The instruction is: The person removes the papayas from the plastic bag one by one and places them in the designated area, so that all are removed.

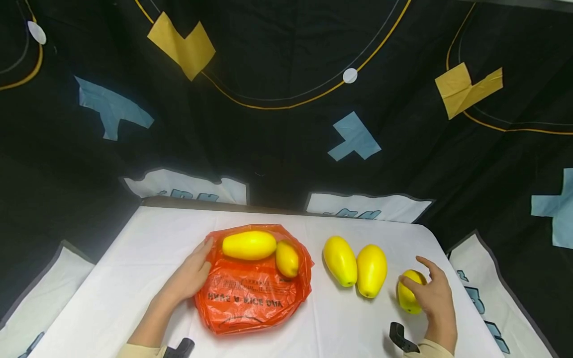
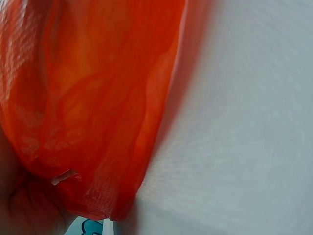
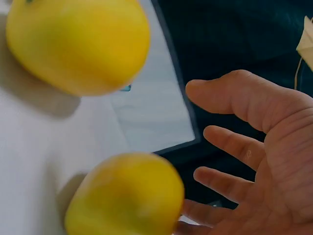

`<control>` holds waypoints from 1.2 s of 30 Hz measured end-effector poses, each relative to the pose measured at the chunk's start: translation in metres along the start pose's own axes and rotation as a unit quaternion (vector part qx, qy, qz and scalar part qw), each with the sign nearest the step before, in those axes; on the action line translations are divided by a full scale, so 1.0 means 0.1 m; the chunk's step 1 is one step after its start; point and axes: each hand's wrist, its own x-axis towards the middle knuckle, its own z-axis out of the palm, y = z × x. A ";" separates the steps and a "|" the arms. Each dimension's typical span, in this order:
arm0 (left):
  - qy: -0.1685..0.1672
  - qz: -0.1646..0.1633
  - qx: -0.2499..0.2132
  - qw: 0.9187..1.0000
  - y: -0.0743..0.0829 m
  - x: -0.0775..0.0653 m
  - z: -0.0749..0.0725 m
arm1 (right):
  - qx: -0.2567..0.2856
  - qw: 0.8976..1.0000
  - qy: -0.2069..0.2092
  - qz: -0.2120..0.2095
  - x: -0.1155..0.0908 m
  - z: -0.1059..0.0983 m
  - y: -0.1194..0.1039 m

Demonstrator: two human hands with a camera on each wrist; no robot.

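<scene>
My left hand (image 1: 192, 271) grips the left edge of a red plastic bag (image 1: 241, 308); its fingertips are partly hidden by the plastic. In the left wrist view the bag (image 2: 112, 98) covers much of that hand (image 2: 34, 205). On the bag, as seen from above, lie a long yellow fruit (image 1: 249, 245) and a smaller yellow fruit (image 1: 287, 259). At the right my right hand (image 1: 431, 293) is spread around another yellow fruit (image 1: 408, 293). The right wrist view shows the thumb and fingers of this hand (image 3: 264, 156) apart, with nothing pinched between them.
Two more oblong yellow fruits, one on the left (image 1: 340, 261) and one on the right (image 1: 371, 271), lie side by side on the white table (image 1: 344, 328), between the bag and my right hand. A black curtain (image 1: 268, 149) hangs behind the table.
</scene>
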 end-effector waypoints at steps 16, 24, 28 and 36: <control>0.002 0.003 -0.007 1.000 0.00 -0.02 0.01 | 0.045 0.978 0.079 -0.188 -0.25 0.16 -0.62; 0.001 -0.004 -0.003 1.000 0.04 -0.01 0.01 | 0.063 0.961 0.034 -0.268 -0.29 0.39 -0.97; 0.001 -0.003 -0.003 1.000 0.04 -0.01 0.01 | 0.055 0.957 0.012 -0.286 -0.34 0.50 -1.14; 0.006 0.006 0.000 1.000 0.05 -0.02 -0.01 | 0.051 0.935 -0.023 -0.349 -0.47 0.78 -1.39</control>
